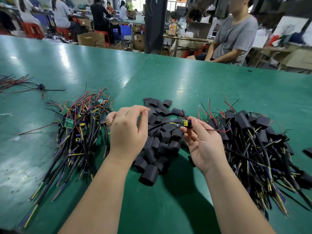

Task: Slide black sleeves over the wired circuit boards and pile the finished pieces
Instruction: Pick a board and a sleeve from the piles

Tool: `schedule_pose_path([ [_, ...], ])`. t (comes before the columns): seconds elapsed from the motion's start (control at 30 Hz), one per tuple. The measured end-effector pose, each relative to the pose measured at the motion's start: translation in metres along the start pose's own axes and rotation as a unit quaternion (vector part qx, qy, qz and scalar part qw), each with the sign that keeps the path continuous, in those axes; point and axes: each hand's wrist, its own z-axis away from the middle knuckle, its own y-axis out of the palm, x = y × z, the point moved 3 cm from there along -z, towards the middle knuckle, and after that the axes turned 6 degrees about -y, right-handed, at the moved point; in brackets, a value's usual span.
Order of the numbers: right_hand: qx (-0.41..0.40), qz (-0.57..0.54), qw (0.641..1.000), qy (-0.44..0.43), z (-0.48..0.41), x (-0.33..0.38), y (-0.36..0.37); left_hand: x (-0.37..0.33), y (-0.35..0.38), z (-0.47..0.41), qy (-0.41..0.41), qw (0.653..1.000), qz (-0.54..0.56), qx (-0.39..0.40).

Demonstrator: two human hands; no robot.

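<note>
Right hand point(202, 142) is pinching board point(184, 123), 1 o'clock; left hand point(128, 127) is hovering empty, loose, over sleeves point(157, 144). Probably best threading wires point(162, 124) first.

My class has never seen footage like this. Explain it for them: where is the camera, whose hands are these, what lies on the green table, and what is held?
The single picture comes from a camera worn on a person's head, looking down at their own bare hands; there is no machine. On the green table lie three piles: bare wired circuit boards at left, loose black sleeves in the middle, sleeved pieces at right. The right hand pinches one bare board; the left hand hovers over the sleeves, apparently empty.
</note>
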Motion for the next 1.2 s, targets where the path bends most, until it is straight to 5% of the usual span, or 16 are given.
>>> schedule_pose_path([
  [0.1, 0.015, 0.005, 1.000, 0.007, 0.003, -0.006, 0.004, -0.014, 0.013, 0.008, 0.056, 0.983, 0.098, 0.148],
  [0.2, 0.039, 0.006, 0.999, 0.013, 0.007, -0.010, 0.008, -0.021, 0.022, 0.016, 0.103, 0.972, 0.084, 0.196],
  [0.33, 0.034, 0.028, 0.999, 0.007, 0.009, -0.009, 0.009, -0.020, 0.019, 0.016, 0.108, 0.969, 0.136, 0.173],
  [0.5, 0.034, 0.051, 0.998, -0.025, 0.008, -0.003, 0.007, -0.016, 0.019, 0.012, 0.004, 0.958, 0.215, 0.189],
  [0.83, 0.163, 0.070, 0.983, -0.051, 0.006, 0.006, 0.009, -0.008, 0.020, 0.010, -0.042, 0.957, 0.192, 0.213],
  [0.93, 0.103, 0.134, 0.983, -0.071, -0.008, 0.018, -0.007, -0.003, 0.017, 0.008, -0.062, 0.970, 0.174, 0.159],
  [1.07, -0.008, 0.407, 0.902, -0.142, -0.020, 0.027, -0.025, 0.004, 0.015, 0.003, -0.114, 0.971, 0.181, 0.110],
  [1.2, 0.145, 0.639, 0.730, -0.196, -0.020, 0.009, 0.006, 0.010, 0.014, 0.000, -0.124, 0.977, 0.158, 0.077],
])
